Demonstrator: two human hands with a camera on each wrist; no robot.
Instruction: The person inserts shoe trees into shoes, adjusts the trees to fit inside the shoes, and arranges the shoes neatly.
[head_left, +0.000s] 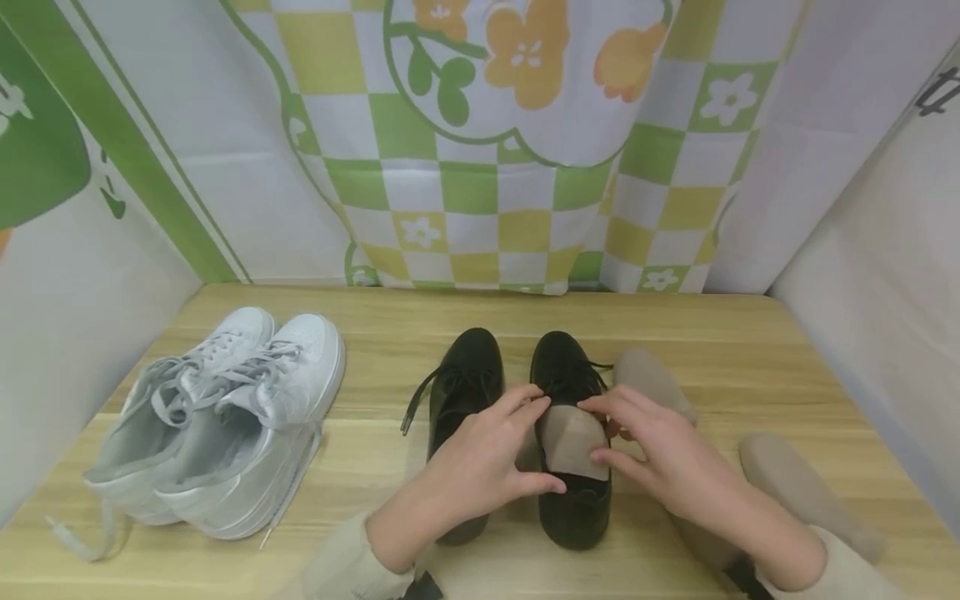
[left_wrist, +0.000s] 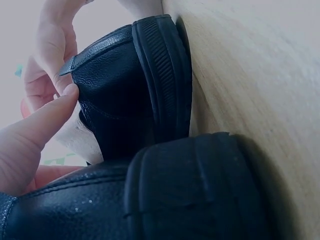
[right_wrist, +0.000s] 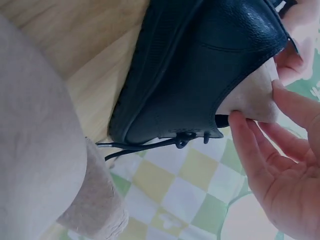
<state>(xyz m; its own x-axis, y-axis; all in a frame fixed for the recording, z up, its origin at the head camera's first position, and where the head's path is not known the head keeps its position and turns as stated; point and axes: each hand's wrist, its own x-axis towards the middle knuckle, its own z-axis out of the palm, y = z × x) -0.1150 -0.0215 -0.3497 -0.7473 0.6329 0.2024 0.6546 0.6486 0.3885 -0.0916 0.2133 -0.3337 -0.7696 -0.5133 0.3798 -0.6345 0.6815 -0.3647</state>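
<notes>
A pair of black lace-up shoes stands mid-table, toes away from me. In the right one (head_left: 573,517) a beige shoe insert (head_left: 573,442) sits partway in the opening, its end standing above the collar. My right hand (head_left: 667,450) pinches this insert between thumb and fingers; the right wrist view shows its fingertips (right_wrist: 236,117) on the beige surface. My left hand (head_left: 483,454) holds the same shoe at its opening, fingers by the tongue and thumb (left_wrist: 70,92) on the rim near the heel. It reaches over the left black shoe (head_left: 474,367), partly hiding it.
White sneakers (head_left: 300,350) with loose laces stand at the left. Beige inserts lie on the right: one (head_left: 648,379) beside the black shoe, another (head_left: 802,483) nearer the edge, and a third partly under my right forearm. A checkered cloth (head_left: 472,200) hangs behind the wooden table (head_left: 390,333).
</notes>
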